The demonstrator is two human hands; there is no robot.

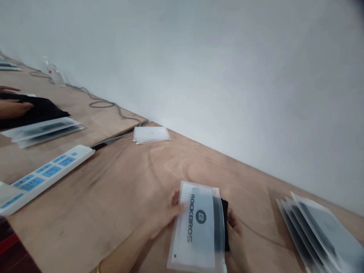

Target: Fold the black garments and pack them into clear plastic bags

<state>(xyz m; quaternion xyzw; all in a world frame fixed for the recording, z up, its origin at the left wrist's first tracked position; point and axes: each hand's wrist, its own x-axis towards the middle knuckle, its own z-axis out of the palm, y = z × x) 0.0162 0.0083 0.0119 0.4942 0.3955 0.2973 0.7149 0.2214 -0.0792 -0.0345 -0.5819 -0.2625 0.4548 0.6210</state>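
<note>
The ROCKBROS zip pouch (196, 223) runs lengthwise forward — left hand (175, 206) pinching its left edge, right hand (234, 229) against black cloth (225, 223) jutting from its right, grip unclear.

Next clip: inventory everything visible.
Frosted plastic ROCKBROS pouch: one, whitish, centre
Soft item: one, black, pouch's edge
Stacked frosted pouches: several, greyish, right
Flat frosted pouches: several, white, rear
Plastic power strip: one, white/blue, left
Thin cable: count unclear, grey, rear
Frosted sleeves: several, greyish, left
Fabric: one, black, left
Plastic bottle: one, clear, rear
Unclear item: one, maroon, lower left
Wooden tables: two, brown, below
Wall: one, pale, behind
Co-worker's hand: count unclear, left
Bracelet: one, gold, left wrist
Left hand: one, centre
Right hand: one, centre
</note>
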